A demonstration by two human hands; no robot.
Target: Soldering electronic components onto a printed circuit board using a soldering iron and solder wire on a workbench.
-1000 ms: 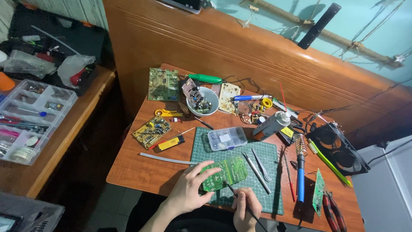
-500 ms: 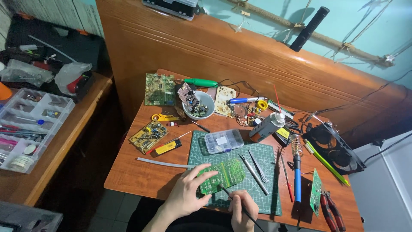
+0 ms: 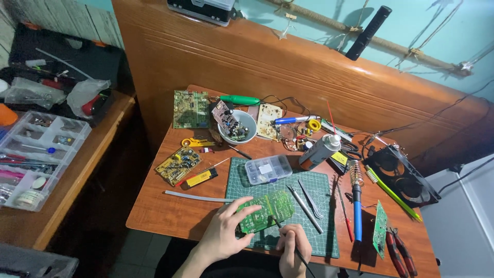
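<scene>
The left hand (image 3: 225, 232) pins a flat green circuit board (image 3: 266, 211) on the gridded cutting mat (image 3: 309, 193) near the wooden table's (image 3: 154, 211) front edge; the right hand (image 3: 294, 250) grips a thin dark probe (image 3: 288, 239) touching the board's near edge; bare wood lies open leftward

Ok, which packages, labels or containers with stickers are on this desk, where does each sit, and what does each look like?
Clear plastic parts box: top edge of the green cutting mat, rectangular, white label on the lid.
Spray can: right of the box, lying tilted, grey body, white cap, thin red straw.
Yellow label: beside the can, small, yellow and black.
Clear compartment organiser: left side table, open, small parts inside.
No screens visible.
</scene>
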